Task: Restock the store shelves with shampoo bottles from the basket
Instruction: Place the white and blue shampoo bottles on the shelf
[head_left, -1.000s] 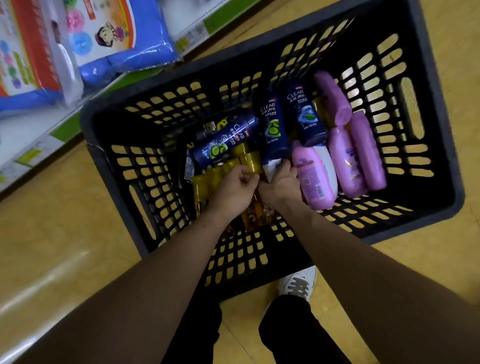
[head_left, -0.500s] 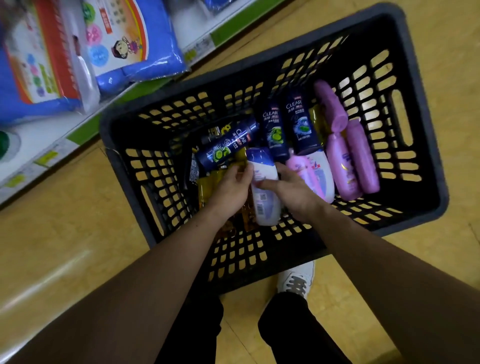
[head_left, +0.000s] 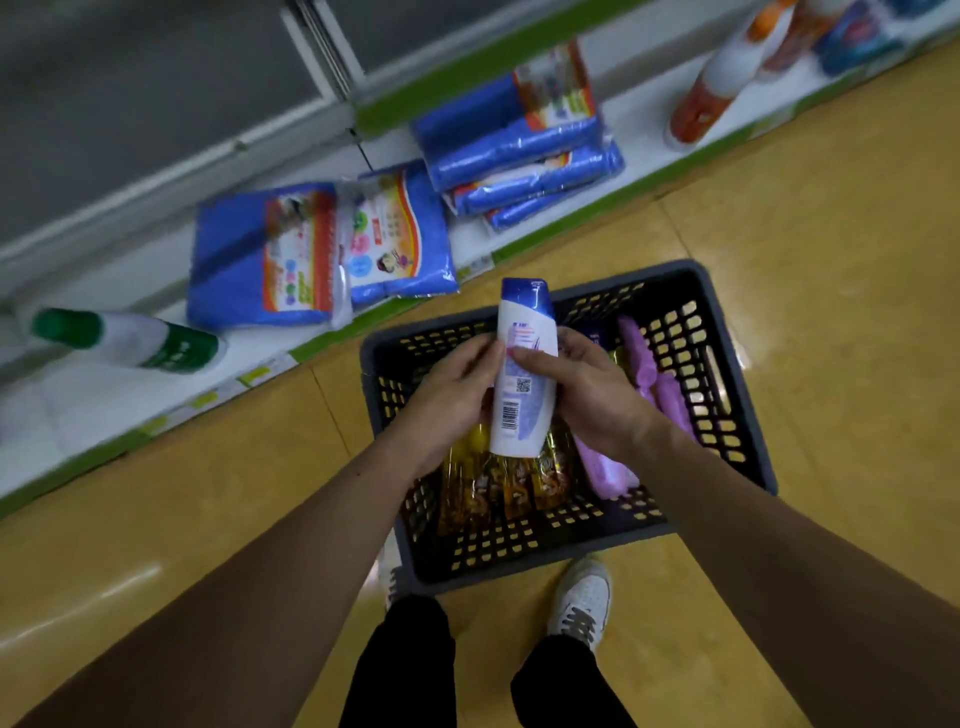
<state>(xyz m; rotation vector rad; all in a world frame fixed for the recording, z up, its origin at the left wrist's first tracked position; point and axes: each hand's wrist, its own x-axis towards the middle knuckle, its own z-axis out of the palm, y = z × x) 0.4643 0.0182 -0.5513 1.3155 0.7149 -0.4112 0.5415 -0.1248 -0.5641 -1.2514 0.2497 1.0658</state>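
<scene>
Yellow shop floor under us: we are holding a shampoo bottle above the basket.
Our left hand and right hand are curling fingers round its white sides; beneath them amber bottles and purple bottles are lying in the basket, blue packs beyond.

Shampoo bottle is smooth white plastic with a slight sheen and a printed label. The basket is dark matt plastic lattice. Amber bottles at its near edge look glossy and see-through, while the purple bottles along its right wall are more satiny. Blue packs on the shelf have shiny, crinkly film. The floor is glossy.
</scene>
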